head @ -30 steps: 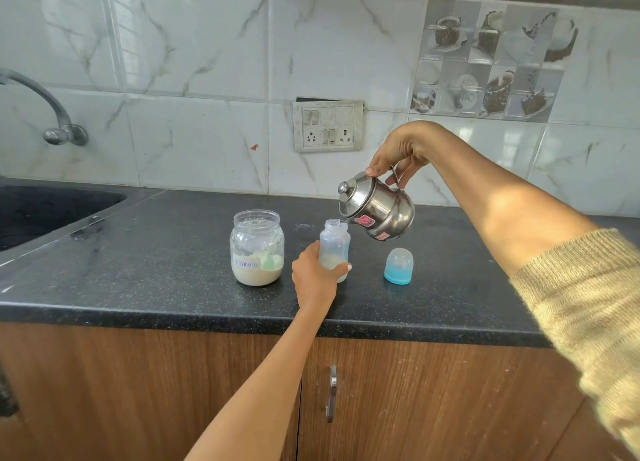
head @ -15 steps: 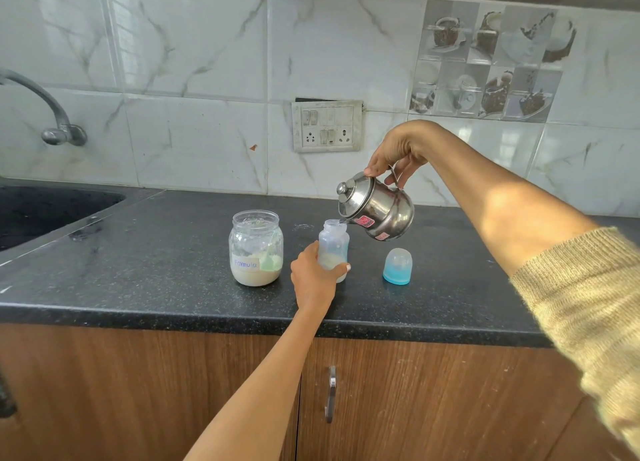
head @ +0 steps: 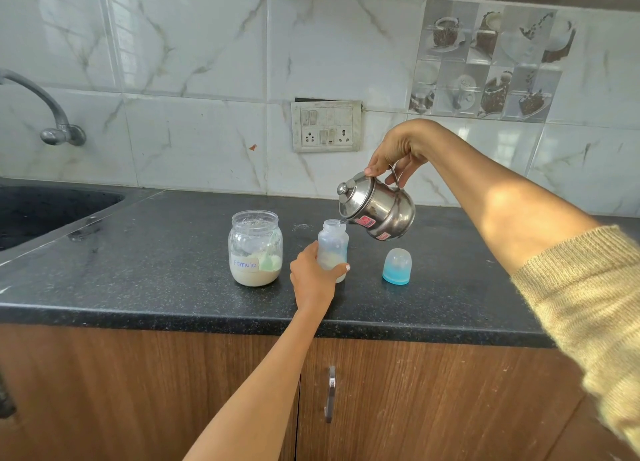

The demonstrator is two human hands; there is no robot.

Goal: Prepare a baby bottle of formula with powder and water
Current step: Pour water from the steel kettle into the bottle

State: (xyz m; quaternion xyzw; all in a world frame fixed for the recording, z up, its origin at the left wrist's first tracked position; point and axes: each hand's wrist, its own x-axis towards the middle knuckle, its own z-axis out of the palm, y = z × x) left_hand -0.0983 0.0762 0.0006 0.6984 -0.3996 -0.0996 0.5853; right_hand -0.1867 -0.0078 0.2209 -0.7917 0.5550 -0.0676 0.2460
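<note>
Baby bottle [head: 333, 244], clear plastic and uncapped, stands upright on the dark speckled bench [head: 156, 273] near its front edge, with a pale layer of powder or liquid low inside; how much of that is water cannot be made out through the cloudy wall. The left hand [head: 313, 277] grips the bottle's lower half, fingers and thumb curled round it, so the base is mostly hidden behind the hand. Above and to the right, the right hand [head: 398, 152] holds a small steel kettle [head: 379, 208] by its handle, fingers curled about it; the handle itself is largely covered by the fingers. The kettle is tilted with its spout at the bottle's open mouth, and a thin glint there may be a stream of water, too fine to be sure. Red stickers on the kettle's side are unreadable. Just left of the bottle, apart from it, sits a lidless glass jar [head: 255, 249] labelled "Formula", holding cream powder and a greenish scoop [head: 269, 261] partly buried. To the right of the bottle stands a blue-tinted domed cap [head: 397, 266]; whether a teat sits inside it cannot be seen. A knitted beige sleeve [head: 585, 304] is cut off at the right edge. A sink [head: 41, 211] and tap [head: 52, 114] are cropped at the left, and a switch plate [head: 327, 126] is on the tiled wall.
</note>
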